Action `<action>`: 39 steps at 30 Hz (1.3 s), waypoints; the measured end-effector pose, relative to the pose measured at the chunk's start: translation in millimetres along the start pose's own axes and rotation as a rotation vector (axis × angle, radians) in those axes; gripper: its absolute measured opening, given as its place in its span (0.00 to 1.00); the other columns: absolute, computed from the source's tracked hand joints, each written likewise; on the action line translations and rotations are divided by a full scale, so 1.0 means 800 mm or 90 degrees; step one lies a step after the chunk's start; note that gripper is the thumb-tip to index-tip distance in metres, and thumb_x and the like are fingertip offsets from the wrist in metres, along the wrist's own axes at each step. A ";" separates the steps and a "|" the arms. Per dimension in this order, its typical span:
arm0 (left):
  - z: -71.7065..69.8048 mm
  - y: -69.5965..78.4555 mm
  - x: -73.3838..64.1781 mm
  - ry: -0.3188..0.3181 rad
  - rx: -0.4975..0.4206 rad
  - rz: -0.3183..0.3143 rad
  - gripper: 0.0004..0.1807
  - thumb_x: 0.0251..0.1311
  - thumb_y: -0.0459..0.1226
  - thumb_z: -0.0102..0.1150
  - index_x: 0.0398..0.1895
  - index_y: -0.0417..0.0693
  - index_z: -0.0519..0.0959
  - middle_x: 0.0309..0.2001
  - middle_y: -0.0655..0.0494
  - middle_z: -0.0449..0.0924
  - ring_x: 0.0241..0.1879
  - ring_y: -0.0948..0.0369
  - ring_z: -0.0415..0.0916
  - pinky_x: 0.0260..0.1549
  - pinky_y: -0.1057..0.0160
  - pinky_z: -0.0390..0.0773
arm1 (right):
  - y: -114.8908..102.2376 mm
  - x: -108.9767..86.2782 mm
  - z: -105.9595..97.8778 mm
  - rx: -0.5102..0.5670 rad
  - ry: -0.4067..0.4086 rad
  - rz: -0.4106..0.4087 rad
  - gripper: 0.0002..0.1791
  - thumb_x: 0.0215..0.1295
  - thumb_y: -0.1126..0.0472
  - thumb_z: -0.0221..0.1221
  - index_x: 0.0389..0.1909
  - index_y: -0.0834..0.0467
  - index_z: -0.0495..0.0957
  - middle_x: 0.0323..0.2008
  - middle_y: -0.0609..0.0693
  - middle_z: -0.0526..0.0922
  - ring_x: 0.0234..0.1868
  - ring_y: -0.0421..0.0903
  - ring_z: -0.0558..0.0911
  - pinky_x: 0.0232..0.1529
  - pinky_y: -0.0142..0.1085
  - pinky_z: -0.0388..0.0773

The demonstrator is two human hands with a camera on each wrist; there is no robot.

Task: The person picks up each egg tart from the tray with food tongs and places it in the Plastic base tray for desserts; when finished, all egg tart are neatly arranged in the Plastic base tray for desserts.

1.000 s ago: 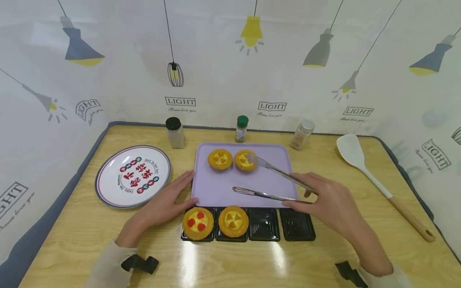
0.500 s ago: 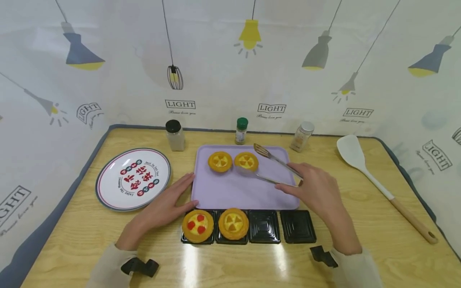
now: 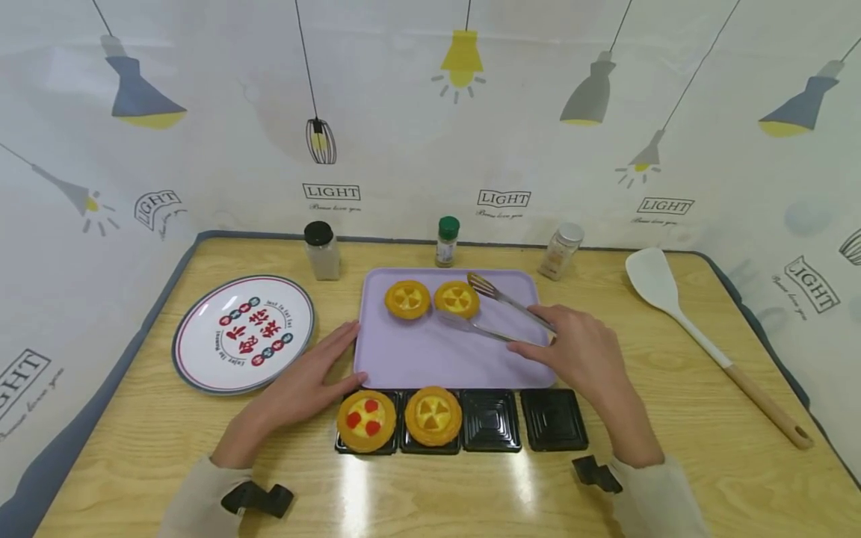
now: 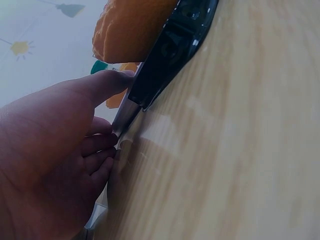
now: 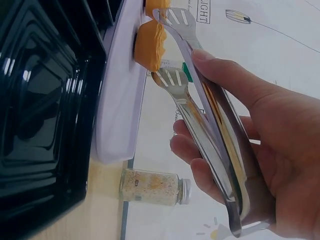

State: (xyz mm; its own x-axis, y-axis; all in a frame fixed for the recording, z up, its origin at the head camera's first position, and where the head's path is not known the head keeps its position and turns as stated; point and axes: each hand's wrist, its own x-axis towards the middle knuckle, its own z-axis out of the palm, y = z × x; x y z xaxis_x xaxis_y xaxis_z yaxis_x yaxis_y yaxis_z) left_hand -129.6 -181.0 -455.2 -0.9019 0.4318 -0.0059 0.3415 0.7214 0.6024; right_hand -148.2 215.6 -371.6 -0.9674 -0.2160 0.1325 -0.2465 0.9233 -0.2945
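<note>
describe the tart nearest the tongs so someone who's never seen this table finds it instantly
Find the lilac tray in the middle of the wooden table. Along its far edge, look for the right-hand tart of two. Its left neighbour looks alike, but the tips of the metal tongs are closest to this one.

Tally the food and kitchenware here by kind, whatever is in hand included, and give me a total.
Tarts: 4
Black square trays: 4
Lidded jars: 3
Purple tray: 1
Plate: 1
Tongs: 1
Spatula: 1
Total: 15
</note>
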 end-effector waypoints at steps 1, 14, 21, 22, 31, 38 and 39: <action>0.000 0.000 0.000 0.000 -0.001 0.000 0.44 0.65 0.60 0.52 0.79 0.54 0.50 0.77 0.52 0.46 0.75 0.52 0.45 0.69 0.45 0.53 | 0.000 0.000 0.001 0.003 0.000 0.002 0.41 0.49 0.34 0.70 0.57 0.59 0.80 0.42 0.55 0.84 0.24 0.45 0.73 0.18 0.36 0.67; 0.001 -0.002 0.001 -0.001 -0.008 0.004 0.45 0.65 0.62 0.51 0.79 0.57 0.49 0.77 0.52 0.45 0.75 0.52 0.45 0.69 0.45 0.53 | 0.001 0.002 0.004 0.004 0.017 0.003 0.39 0.48 0.37 0.71 0.55 0.59 0.82 0.42 0.56 0.85 0.26 0.46 0.74 0.19 0.38 0.70; 0.001 -0.003 0.001 0.002 -0.003 0.002 0.45 0.65 0.63 0.51 0.79 0.57 0.49 0.77 0.53 0.45 0.75 0.53 0.45 0.69 0.45 0.53 | 0.000 0.003 0.005 0.002 0.025 0.001 0.37 0.49 0.39 0.72 0.55 0.59 0.82 0.43 0.57 0.85 0.27 0.48 0.75 0.19 0.40 0.71; 0.001 -0.003 0.001 0.002 -0.003 0.002 0.45 0.65 0.62 0.51 0.79 0.57 0.49 0.77 0.53 0.45 0.75 0.52 0.45 0.69 0.44 0.53 | 0.001 0.003 0.005 0.003 0.024 0.002 0.37 0.50 0.39 0.72 0.55 0.59 0.82 0.43 0.57 0.85 0.27 0.48 0.75 0.19 0.39 0.71; 0.000 -0.002 0.000 0.004 -0.004 0.006 0.45 0.65 0.61 0.52 0.79 0.55 0.50 0.77 0.52 0.46 0.75 0.53 0.45 0.69 0.45 0.54 | 0.002 0.001 0.005 0.003 0.042 0.006 0.35 0.51 0.38 0.71 0.54 0.57 0.83 0.39 0.55 0.85 0.24 0.47 0.73 0.17 0.36 0.67; 0.001 -0.003 0.001 0.004 -0.002 0.005 0.45 0.65 0.61 0.52 0.79 0.55 0.50 0.77 0.53 0.46 0.75 0.54 0.45 0.69 0.46 0.54 | 0.004 -0.001 -0.001 0.003 0.066 -0.002 0.35 0.50 0.37 0.71 0.54 0.56 0.83 0.33 0.51 0.83 0.23 0.46 0.73 0.17 0.36 0.65; 0.001 -0.003 0.001 0.004 -0.003 0.003 0.44 0.65 0.61 0.52 0.79 0.56 0.50 0.77 0.54 0.46 0.75 0.54 0.45 0.69 0.46 0.54 | 0.005 -0.002 -0.003 0.005 0.066 -0.003 0.35 0.50 0.37 0.71 0.54 0.56 0.83 0.33 0.51 0.83 0.24 0.46 0.72 0.17 0.36 0.65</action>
State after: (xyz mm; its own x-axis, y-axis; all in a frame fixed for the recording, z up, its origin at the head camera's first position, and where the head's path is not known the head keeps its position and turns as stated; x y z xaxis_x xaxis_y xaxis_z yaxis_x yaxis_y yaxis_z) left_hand -131.2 -182.1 -457.4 -0.9020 0.4318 0.0026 0.3451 0.7171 0.6056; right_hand -147.8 220.2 -370.8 -0.9548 -0.1865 0.2316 -0.2527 0.9194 -0.3014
